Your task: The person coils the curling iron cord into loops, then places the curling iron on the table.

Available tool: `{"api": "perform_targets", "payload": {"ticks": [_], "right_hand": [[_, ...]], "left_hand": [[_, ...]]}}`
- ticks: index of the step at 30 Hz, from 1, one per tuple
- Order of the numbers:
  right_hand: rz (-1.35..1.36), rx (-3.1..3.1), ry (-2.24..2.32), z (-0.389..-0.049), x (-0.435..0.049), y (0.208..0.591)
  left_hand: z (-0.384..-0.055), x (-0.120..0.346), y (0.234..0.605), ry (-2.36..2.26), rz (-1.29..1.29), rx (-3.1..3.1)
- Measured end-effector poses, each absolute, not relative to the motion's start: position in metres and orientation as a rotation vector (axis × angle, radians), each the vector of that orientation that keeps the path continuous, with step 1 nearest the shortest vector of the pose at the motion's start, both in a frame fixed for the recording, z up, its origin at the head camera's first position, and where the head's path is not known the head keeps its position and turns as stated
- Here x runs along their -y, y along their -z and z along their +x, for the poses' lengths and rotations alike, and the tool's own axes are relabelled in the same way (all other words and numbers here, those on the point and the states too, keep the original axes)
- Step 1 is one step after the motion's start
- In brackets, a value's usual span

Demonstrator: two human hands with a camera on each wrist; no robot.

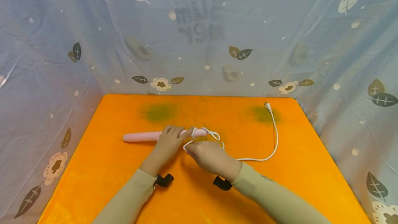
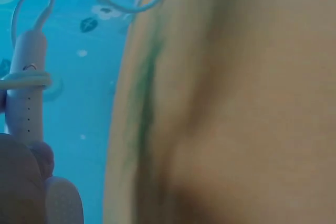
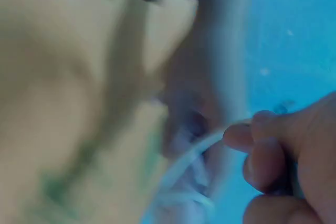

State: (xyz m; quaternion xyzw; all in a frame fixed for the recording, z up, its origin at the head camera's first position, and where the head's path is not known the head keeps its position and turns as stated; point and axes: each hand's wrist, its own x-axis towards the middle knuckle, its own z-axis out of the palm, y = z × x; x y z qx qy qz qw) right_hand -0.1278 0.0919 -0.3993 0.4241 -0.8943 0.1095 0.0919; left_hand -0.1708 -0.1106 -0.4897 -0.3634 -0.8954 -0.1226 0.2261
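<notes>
A pink hair iron (image 1: 141, 136) lies crosswise before me, its handle end to the right. My left hand (image 1: 169, 144) holds it around the middle. In the left wrist view the handle (image 2: 25, 114) shows a row of small dots, with white cord (image 2: 31, 80) wrapped around it and a loop leaving its end. My right hand (image 1: 214, 156) pinches the cord just in front of the handle. The right wrist view has the cord (image 3: 181, 166) running from the thumb and fingertips (image 3: 262, 161) toward the handle, partly blurred.
The cord's loose length curves right and back to a white plug (image 1: 268, 106) near the far edge of the orange table (image 1: 217, 113). Patterned curtains (image 1: 199, 61) stand behind and on both sides. Black wrist mounts (image 1: 164, 180) hang at both cuffs.
</notes>
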Motion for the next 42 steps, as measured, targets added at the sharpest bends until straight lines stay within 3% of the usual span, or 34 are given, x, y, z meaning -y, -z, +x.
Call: {"api": "perform_targets", "payload": {"ticks": [7,16,24,29,42], "right_hand": [[1.017,2.529,-0.326,-0.17,-0.11,0.38],[0.735,2.582,-0.513,-0.212,-0.143,0.398],[0.638,2.853,-0.726,-0.223,-0.149,0.433],[0.653,3.013,-0.631,-0.217,-0.148,0.455],[0.649,3.154,-0.479,-0.209,-0.13,0.456]], "left_hand": [[-0.164,0.111,0.504,0.287,-1.081,2.508],[-0.159,0.112,0.503,0.332,-1.155,2.4],[-0.157,0.11,0.494,0.417,-1.115,2.332],[-0.16,0.111,0.487,0.504,-1.082,2.313],[-0.159,0.109,0.483,0.552,-1.136,2.25]]}}
